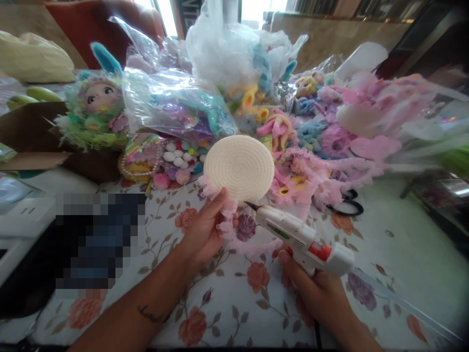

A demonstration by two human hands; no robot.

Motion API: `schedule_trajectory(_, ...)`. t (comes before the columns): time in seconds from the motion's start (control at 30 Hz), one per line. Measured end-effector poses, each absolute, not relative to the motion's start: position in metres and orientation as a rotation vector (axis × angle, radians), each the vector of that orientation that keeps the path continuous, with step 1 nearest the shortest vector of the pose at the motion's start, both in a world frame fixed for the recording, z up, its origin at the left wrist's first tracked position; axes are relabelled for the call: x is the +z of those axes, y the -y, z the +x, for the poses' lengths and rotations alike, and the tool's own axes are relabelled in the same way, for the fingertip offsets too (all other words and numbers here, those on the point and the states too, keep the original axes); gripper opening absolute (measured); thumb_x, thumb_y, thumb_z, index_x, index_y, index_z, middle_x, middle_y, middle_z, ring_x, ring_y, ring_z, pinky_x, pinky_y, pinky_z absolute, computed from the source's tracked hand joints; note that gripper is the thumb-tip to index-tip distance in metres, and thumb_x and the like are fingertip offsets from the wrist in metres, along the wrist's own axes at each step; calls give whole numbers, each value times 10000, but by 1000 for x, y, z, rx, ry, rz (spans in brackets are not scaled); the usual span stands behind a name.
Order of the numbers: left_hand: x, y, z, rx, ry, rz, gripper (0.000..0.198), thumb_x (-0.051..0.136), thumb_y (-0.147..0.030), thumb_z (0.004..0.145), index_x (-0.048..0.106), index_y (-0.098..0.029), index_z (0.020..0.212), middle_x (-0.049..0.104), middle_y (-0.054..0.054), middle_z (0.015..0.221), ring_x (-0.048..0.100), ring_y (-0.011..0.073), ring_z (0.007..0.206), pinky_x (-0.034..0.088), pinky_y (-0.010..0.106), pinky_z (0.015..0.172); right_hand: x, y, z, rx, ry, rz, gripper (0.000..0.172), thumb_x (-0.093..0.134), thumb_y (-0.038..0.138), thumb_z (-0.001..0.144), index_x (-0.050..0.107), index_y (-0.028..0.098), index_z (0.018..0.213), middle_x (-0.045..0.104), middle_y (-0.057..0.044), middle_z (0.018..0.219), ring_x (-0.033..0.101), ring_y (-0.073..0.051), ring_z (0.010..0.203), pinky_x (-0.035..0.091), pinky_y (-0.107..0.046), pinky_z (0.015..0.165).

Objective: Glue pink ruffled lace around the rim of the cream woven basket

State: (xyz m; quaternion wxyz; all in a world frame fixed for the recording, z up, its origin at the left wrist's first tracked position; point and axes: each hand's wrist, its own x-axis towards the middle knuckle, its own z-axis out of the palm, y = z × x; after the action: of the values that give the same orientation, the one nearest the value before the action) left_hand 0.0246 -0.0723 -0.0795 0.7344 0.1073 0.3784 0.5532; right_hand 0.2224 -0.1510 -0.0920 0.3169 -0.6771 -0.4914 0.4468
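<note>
My left hand (pixel 208 230) grips a round cream woven disc (pixel 240 164) by its lower left edge, thumb on the near face. Pink ruffled lace trim (pixel 229 208) runs along that edge under the thumb, and a loose length of it trails below the disc. In my right hand (pixel 315 288) is a white hot glue gun (pixel 293 227), fingers wrapped around its handle. Its dark nozzle points up and left, at the disc's lower rim; whether it touches cannot be told. A clear glue stick (pixel 399 298) sticks out from the back of the gun.
A flowered tablecloth (pixel 216 313) covers the table. Pink lace and fabric pieces (pixel 311 171) lie right of the disc, near black-handled scissors (pixel 350 205). Behind are pompoms (pixel 179 176), a filled plastic bag (pixel 176 102) and a green-haired doll (pixel 97 107). A cardboard box (pixel 32 132) stands left.
</note>
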Motion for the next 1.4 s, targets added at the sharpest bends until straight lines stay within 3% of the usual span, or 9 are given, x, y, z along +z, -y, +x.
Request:
schedule_trajectory(0.2, -84, 72, 25, 1191, -800, 254, 295, 839, -329, 739, 608, -148, 713, 566, -39, 578, 567, 75, 493, 462, 135, 419, -90, 154, 219, 1251, 1270, -1875, 390, 644, 566, 786, 535, 238, 607, 537, -4, 508, 597, -179, 525, 270, -209, 318)
schedule_trajectory(0.5, -81, 74, 27, 1194, -823, 247, 271, 831, -324, 751, 639, -133, 758, 585, -29, 592, 566, 73, 488, 489, 144, 448, -91, 155, 218, 1290, 1220, -1908, 367, 638, 548, 801, 564, 236, 623, 466, 44, 453, 397, -105, 315, 221, -221, 288)
schedule_trajectory(0.77, -80, 72, 25, 1211, -787, 219, 212, 788, -283, 803, 637, -136, 817, 571, -33, 619, 546, 62, 485, 466, 131, 428, -90, 153, 220, 1208, 1275, -1865, 387, 629, 565, 805, 555, 232, 623, 512, -3, 483, 619, -199, 545, 295, -218, 339)
schedule_trajectory(1.07, -79, 71, 23, 1235, -793, 180, 122, 705, -241, 877, 652, -136, 843, 572, -31, 624, 565, 66, 489, 473, 130, 422, -92, 149, 225, 1111, 1379, -1769, 412, 585, 540, 855, 508, 228, 597, 527, -13, 534, 572, -174, 528, 367, -240, 387)
schedule_trajectory(1.4, -82, 72, 24, 1226, -812, 214, 156, 745, -259, 844, 657, -132, 830, 581, -24, 625, 566, 71, 495, 476, 135, 431, -93, 149, 223, 1050, 1445, -1734, 398, 584, 510, 853, 515, 230, 579, 525, -12, 526, 582, -177, 533, 387, -242, 396)
